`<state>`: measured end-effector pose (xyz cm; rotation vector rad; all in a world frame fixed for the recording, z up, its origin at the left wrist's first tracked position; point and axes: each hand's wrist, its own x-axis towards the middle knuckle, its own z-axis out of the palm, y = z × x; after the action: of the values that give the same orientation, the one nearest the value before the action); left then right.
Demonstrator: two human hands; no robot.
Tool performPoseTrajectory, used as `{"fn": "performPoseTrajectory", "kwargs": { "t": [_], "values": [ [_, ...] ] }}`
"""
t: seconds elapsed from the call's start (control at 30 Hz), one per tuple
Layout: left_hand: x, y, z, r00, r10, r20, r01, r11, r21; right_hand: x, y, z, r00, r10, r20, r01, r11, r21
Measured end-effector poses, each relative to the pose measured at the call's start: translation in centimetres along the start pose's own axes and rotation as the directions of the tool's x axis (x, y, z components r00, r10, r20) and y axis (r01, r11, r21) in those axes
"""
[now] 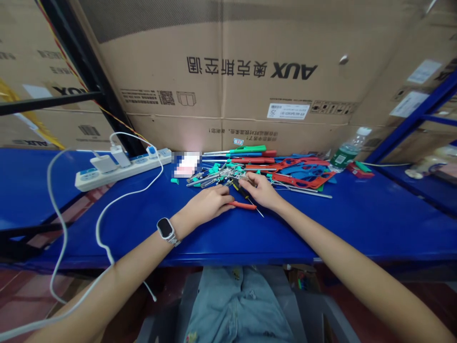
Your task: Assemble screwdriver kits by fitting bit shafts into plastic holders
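Note:
My left hand (213,204) is closed around one end of a slim orange-red plastic piece (244,206), which points right across the blue tabletop. My right hand (262,190) has its fingers curled together at the front of the pile; whatever they pinch is hidden. A screwdriver (241,189) with a black and yellow handle lies slantwise between the hands, its thin shaft passing over the orange-red piece. Right by the right fingertips, it may be touching them. Behind both hands is a jumble of green plastic bits (215,168), thin white cords and metal rods (207,180).
Red frames (303,180) and blue plastic parts (302,170) lie right of the pile. A green-labelled bottle (348,151) stands at the back right. At left sits a power strip (137,165) with white cables (103,209). Cardboard (228,43) walls the back.

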<state>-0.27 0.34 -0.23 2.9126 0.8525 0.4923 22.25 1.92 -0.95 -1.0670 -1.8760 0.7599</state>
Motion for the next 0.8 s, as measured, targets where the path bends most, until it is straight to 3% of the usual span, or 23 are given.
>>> {"fn": "performPoseTrajectory", "kwargs": {
  "t": [0.13, 0.27, 0.47, 0.57, 0.67, 0.73, 0.8],
  "values": [
    [1.1, 0.3, 0.8, 0.997, -0.072, -0.020, 0.074, 0.986, 0.146, 0.7, 0.0, 0.3, 1.000, -0.012, 0.026, 0.012, 1.000, -0.012],
    [2.6, 0.7, 1.7, 0.996, -0.089, -0.011, 0.090, 0.979, 0.181, 1.1, 0.2, 0.3, 1.000, -0.014, 0.011, 0.014, 1.000, -0.023],
    [1.1, 0.1, 1.2, 0.986, 0.015, -0.165, 0.007, 0.991, 0.135, 1.0, 0.4, 0.1, 0.998, -0.047, 0.050, 0.048, 0.999, -0.022],
    [-0.1, -0.3, 0.0, 0.926, 0.069, -0.371, -0.021, 0.991, 0.131, 0.7, 0.3, 0.0, 0.995, -0.055, 0.082, 0.056, 0.998, -0.016],
    [-0.7, -1.0, -1.0, 0.841, -0.006, -0.541, 0.075, 0.992, 0.106, 0.5, 0.0, 0.0, 0.992, -0.057, 0.110, 0.059, 0.998, -0.023],
    [-0.7, -1.6, -1.2, 0.856, -0.058, -0.514, 0.108, 0.992, 0.068, 0.3, -0.2, -0.1, 0.990, -0.064, 0.129, 0.066, 0.998, -0.016],
    [-0.7, -2.3, -1.3, 0.909, -0.084, -0.409, 0.100, 0.995, 0.017, 0.0, -0.4, -0.2, 0.986, -0.066, 0.151, 0.067, 0.998, -0.001]
  ]
}}
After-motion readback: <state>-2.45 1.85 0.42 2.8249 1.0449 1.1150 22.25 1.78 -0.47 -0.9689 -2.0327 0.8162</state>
